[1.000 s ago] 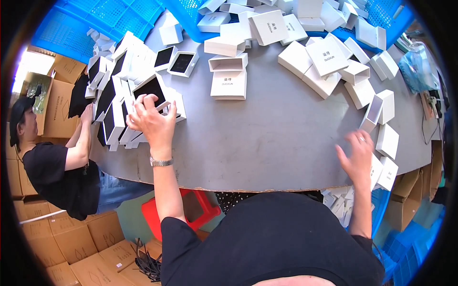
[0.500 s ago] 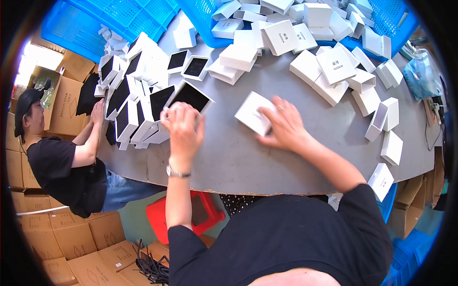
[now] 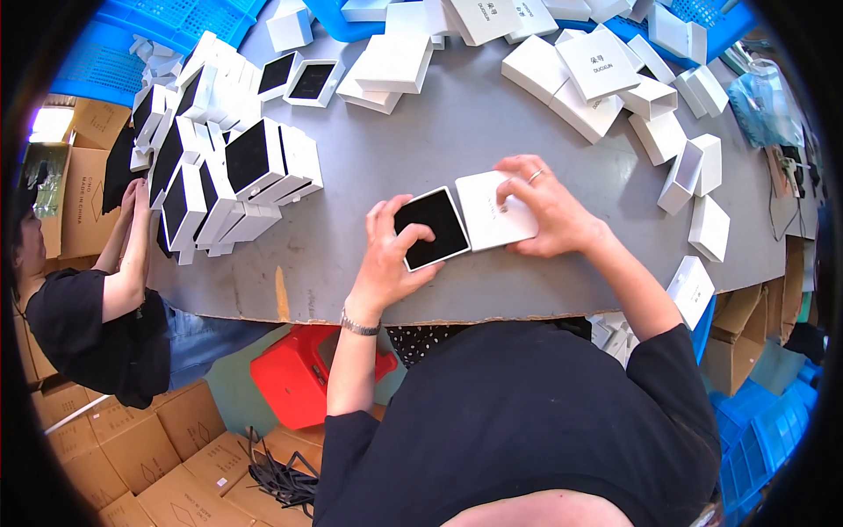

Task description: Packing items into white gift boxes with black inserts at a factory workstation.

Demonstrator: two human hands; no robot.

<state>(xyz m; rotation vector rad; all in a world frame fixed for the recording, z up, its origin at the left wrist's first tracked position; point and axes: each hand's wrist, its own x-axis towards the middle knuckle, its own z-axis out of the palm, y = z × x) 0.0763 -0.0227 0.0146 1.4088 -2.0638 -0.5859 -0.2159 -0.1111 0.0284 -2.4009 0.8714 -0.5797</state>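
Note:
My left hand grips a small white box tray with a black lining, its fingers around the left side and its thumb over the lining. In my right hand is a white box sleeve, clasped by its right part. Both pieces are tilted over the table in front of me, the tray's right edge against or very close to the sleeve's left side. Several black-lined white trays stand stacked to the left of my left hand.
White sleeves lie scattered at the right and far side of the grey table. Blue crates line its far edge. At the left a co-worker has both hands by the stacks. A red stool and cardboard cartons are below.
My left hand has come away from the stacks to the right with a black-lined tray. My right hand still holds the sleeve, and the two pieces are now side by side.

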